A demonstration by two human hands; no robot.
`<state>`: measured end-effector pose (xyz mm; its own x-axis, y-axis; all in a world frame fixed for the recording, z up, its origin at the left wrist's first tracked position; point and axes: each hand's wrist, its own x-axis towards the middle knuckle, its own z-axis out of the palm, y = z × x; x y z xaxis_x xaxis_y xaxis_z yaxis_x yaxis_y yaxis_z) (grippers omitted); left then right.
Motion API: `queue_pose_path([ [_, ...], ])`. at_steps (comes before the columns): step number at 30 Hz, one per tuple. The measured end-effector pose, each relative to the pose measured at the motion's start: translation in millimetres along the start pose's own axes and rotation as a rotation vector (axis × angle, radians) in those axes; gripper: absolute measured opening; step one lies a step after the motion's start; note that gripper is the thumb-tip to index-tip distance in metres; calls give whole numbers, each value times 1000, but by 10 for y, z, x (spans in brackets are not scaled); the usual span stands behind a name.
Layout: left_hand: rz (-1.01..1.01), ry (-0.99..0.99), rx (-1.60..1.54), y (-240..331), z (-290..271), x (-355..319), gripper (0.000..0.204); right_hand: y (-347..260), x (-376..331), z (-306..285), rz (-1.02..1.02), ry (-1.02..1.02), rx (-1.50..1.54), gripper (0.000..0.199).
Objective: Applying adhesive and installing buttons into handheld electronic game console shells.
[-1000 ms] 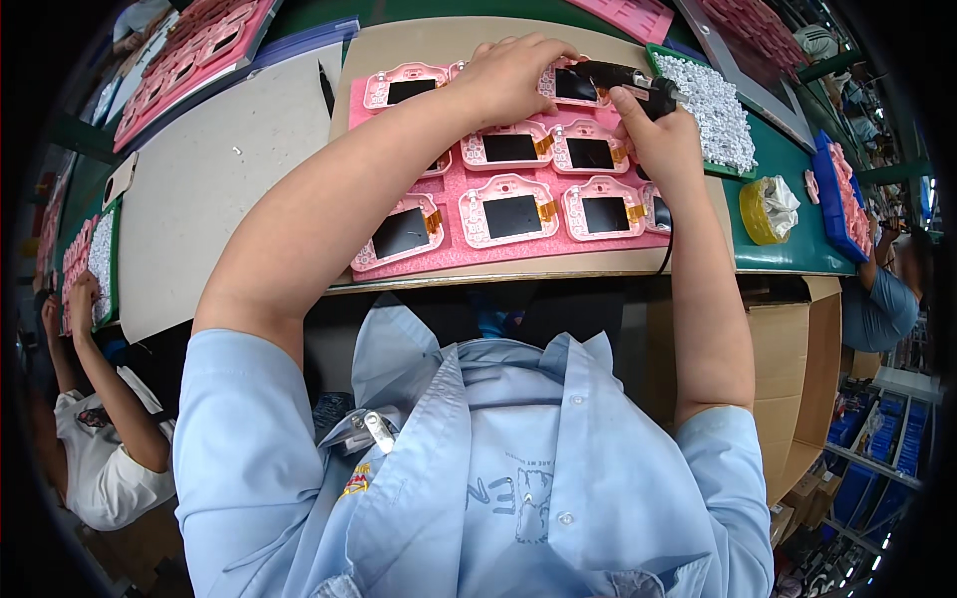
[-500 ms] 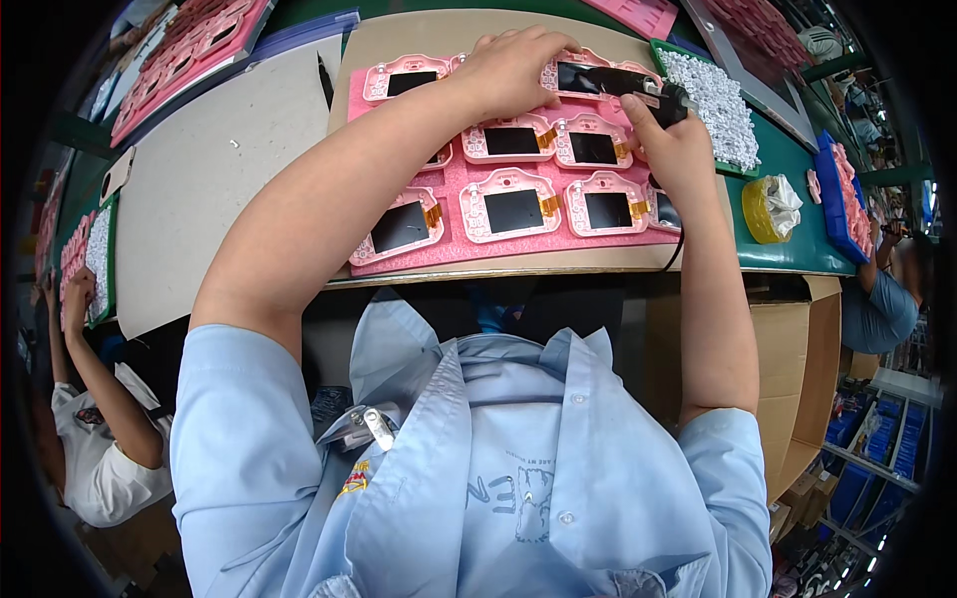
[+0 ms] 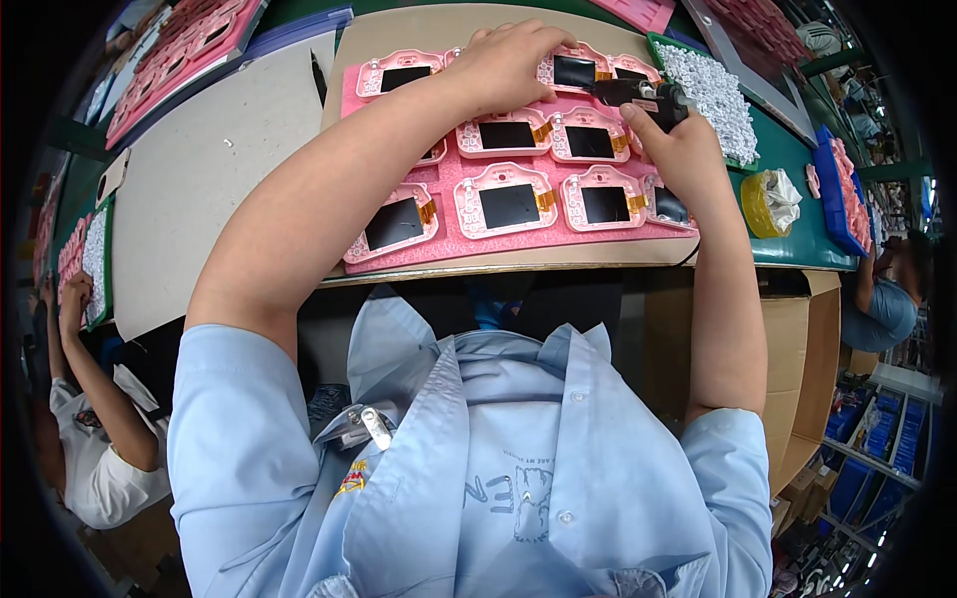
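Rows of pink plastic casings [image 3: 503, 201] with black screens and orange ribbon strips lie on a pink foam tray [image 3: 449, 244]. My left hand [image 3: 506, 68] reaches to the back row, its thumb and index finger spanning the left end of one pink casing [image 3: 573, 72]. In my right hand [image 3: 683, 149] is a black glue gun [image 3: 643, 97], fingers wrapped round its handle and thumb on top. Its nozzle points left, by the ribbon side of that casing. A dark cable runs down near my right wrist. My left hand and forearm cover some of the casings.
Right of the foam stands a green tray [image 3: 708, 100] of small white parts. Nearby are a yellow tape roll [image 3: 768, 204] with white wrapping inside and a blue bin [image 3: 842, 194] of pink parts. A grey board [image 3: 219, 179] lies left. Other people work at both sides.
The glue gun's nozzle has shifted right and down, from over the casing's screen to its ribbon side. My left hand stays at the same casing.
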<state>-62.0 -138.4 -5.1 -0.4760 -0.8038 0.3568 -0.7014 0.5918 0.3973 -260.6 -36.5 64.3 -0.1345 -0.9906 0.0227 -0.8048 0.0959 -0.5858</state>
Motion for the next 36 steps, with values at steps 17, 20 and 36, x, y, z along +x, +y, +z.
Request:
queue_pose_path([
  [17,21,-32,-10,-22,-25,-13,59,50,202,93,-29,-26,213,47],
  [20,4,-86,17,0,-113,4,60,97,196,-16,-14,-5,466,46],
  [36,-39,-208,-13,517,210,551,63,555,-52,-437,-18,146,771,41],
])
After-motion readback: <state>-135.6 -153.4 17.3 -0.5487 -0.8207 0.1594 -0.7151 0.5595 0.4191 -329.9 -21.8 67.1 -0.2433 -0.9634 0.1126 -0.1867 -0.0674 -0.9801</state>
